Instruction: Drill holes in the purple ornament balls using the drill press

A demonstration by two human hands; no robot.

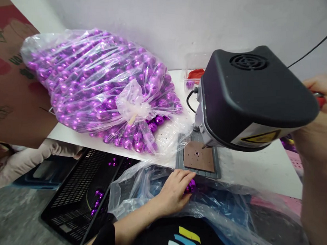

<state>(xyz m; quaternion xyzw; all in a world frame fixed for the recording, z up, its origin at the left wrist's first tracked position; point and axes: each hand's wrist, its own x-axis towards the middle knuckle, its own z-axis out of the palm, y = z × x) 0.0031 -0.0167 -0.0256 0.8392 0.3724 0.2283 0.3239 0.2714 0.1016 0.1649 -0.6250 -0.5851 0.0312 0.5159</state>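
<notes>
My left hand (174,191) rests at the near edge of the white table (253,169), fingers curled around a shiny purple ball (190,186), just in front of the brown work plate (198,156) of a small bench drill. My right hand (320,103) is raised at the right, closed on a red-tipped lever (320,99) behind the drill's black motor housing (249,92). A thin drill bit points down at the plate. A large clear bag of purple balls (101,89) lies on the table to the left.
Clear plastic sheeting (211,204) covers my lap. A black slotted crate (82,192) with a few purple balls sits on the floor at the left. A cardboard box (7,79) stands at the far left, a pink basket (294,159) at the right.
</notes>
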